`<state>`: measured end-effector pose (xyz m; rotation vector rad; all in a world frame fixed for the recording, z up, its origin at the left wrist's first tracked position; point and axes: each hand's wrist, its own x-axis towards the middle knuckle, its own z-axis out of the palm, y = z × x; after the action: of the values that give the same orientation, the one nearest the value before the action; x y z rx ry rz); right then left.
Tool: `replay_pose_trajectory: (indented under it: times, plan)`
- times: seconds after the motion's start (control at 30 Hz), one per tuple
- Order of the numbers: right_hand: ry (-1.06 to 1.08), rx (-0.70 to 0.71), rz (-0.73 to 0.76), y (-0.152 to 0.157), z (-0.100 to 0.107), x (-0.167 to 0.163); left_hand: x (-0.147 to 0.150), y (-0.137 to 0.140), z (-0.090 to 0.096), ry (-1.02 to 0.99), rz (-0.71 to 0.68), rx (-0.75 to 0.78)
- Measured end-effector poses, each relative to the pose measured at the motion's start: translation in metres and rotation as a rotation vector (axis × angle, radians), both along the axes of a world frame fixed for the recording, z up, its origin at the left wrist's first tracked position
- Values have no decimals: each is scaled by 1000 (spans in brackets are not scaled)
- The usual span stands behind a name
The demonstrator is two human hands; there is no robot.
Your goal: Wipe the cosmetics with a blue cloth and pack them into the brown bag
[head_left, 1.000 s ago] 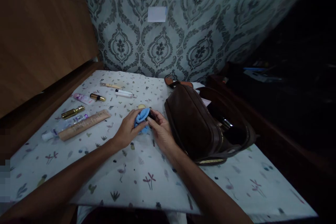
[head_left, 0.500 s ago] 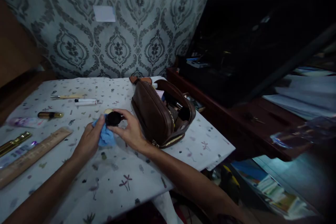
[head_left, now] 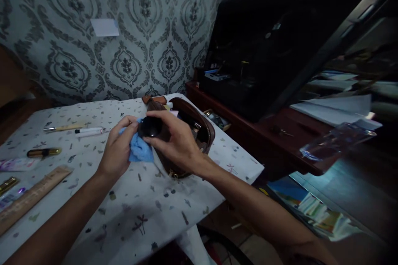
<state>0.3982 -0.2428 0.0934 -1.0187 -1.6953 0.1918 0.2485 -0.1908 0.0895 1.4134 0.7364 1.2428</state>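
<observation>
Between my hands, above the table, is a glossy round black case (head_left: pixel 150 126). My right hand (head_left: pixel 178 138) grips its right side with thumb and fingers. My left hand (head_left: pixel 120 143) is closed on a blue cloth (head_left: pixel 141 149), which is pressed against the left edge of the case. Just behind my right hand stands a brown cosmetic bag (head_left: pixel 207 126), unzipped, with several items inside; my hand hides much of its front.
On the patterned tablecloth (head_left: pixel 161 215) to the left lie a brush (head_left: pixel 65 127), a white pen-like tube (head_left: pixel 90 131), a black-and-gold tube (head_left: pixel 44 152) and a long beige tube (head_left: pixel 34 198). A dark red desk (head_left: pixel 248 132) holding a large black screen (head_left: pixel 248 58) adjoins at right.
Both hands have come up with the cloth and the black case, to in front of the bag. The case's dark face is tilted differently. The camera view has shifted to the right.
</observation>
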Motion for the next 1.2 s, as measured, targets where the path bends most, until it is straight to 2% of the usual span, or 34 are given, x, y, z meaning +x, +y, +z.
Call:
replay_pose_trajectory:
  times: [0.13,0.23,0.3,0.37,0.47,0.63,0.73,0.97,1.2]
  plan:
    - [158,-36,-123,-5,-1,35,16,-2,6,375,-33,429]
    - [198,-110,-186,-9,-5,61,24,-6,-1,700,-57,780]
    - [153,-148,-209,-13,-6,76,26,-8,-7,854,-54,937]
    - [70,-182,-230,-18,-5,87,25,-9,-13,910,-50,1017]
    - [-123,-285,-254,-25,-2,95,21,-8,-17,874,-69,1059]
    - [-535,-594,-293,-33,10,94,17,-9,-18,817,-71,1083]
    - [-681,-716,-301,-30,19,89,17,-12,-19,792,-69,1074]
    - [-956,-836,-329,-13,26,75,17,-15,-21,766,-81,1033]
    - [-999,-824,-331,-10,18,73,14,-15,-22,760,-91,1004]
